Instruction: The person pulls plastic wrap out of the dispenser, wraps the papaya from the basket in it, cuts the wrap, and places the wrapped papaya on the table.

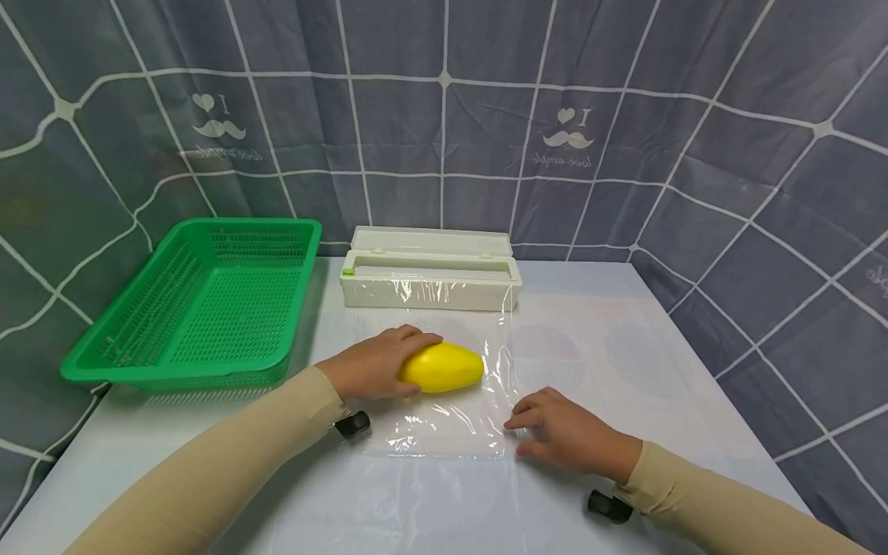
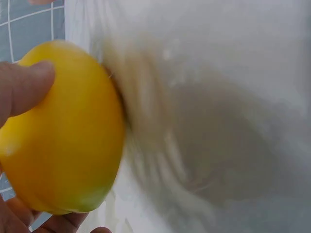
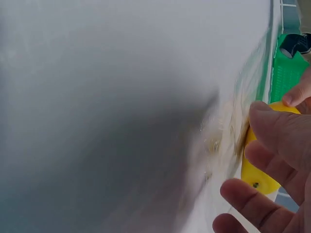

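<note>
A smooth yellow oval fruit (image 1: 444, 368) lies on its side on a sheet of clear cling film (image 1: 444, 432). My left hand (image 1: 380, 361) grips its left end, with the thumb (image 2: 29, 87) on the near side in the left wrist view. The film runs toward me from a white cling film box (image 1: 430, 293), whose lid is up. My right hand (image 1: 565, 434) is beside the film's right edge. Its fingers (image 3: 252, 201) are loosely bent and apart in the right wrist view, with nothing seen between them. The fruit (image 3: 257, 174) shows a small dark spot at its end there.
A green plastic basket (image 1: 298, 324) stands at the table's left side, close to my left forearm. The white tabletop (image 1: 645, 432) stretches to the right of the film. Behind and at both sides hangs a grey curtain (image 1: 395, 123) with white lines.
</note>
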A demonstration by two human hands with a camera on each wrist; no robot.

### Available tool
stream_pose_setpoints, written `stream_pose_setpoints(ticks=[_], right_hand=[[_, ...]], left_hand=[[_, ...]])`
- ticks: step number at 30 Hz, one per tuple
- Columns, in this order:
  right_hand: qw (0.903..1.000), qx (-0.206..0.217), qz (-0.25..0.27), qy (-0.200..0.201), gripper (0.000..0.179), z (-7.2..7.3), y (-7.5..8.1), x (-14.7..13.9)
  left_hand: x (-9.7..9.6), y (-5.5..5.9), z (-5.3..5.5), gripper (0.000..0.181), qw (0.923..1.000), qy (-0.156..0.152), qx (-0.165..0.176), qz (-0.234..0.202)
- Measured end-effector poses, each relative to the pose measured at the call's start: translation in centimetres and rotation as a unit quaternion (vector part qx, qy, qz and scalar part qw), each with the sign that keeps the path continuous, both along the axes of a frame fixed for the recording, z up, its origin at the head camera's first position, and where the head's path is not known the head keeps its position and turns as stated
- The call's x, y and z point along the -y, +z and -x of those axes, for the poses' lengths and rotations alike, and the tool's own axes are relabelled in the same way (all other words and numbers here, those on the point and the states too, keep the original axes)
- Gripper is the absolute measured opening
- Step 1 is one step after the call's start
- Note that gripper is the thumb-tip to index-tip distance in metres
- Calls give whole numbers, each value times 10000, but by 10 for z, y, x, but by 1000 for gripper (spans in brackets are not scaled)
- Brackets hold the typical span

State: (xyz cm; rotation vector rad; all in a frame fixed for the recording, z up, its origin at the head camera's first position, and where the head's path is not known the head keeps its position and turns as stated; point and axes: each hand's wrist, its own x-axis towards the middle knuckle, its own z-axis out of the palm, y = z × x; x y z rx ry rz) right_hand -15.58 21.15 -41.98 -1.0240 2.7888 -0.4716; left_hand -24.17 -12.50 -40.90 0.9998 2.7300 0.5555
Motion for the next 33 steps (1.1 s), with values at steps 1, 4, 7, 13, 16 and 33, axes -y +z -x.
stream_pose_setpoints(ticks=[1, 4, 7, 13, 16, 33], right_hand=[[10000, 2, 0, 60, 28, 0, 0, 0], [9997, 121, -11, 199, 26, 1, -1, 0], [9993, 257, -98, 251, 27, 2, -2, 1], [9986, 414, -269, 214, 25, 2, -2, 1], [9986, 373, -273, 245, 24, 2, -3, 0], [9975, 653, -184, -218, 25, 1, -1, -1]], left_hand=[[0, 0, 0, 80, 10000, -17, -28, 2], [1, 0, 2, 80, 10000, -56, -73, 28], [2, -1, 3, 80, 9999, -63, -64, 47], [5, 2, 1, 79, 9999, -6, -79, 64], [7, 3, 0, 79, 10000, 12, -76, 64], [43, 12, -30, 79, 9972, 519, -529, -27]])
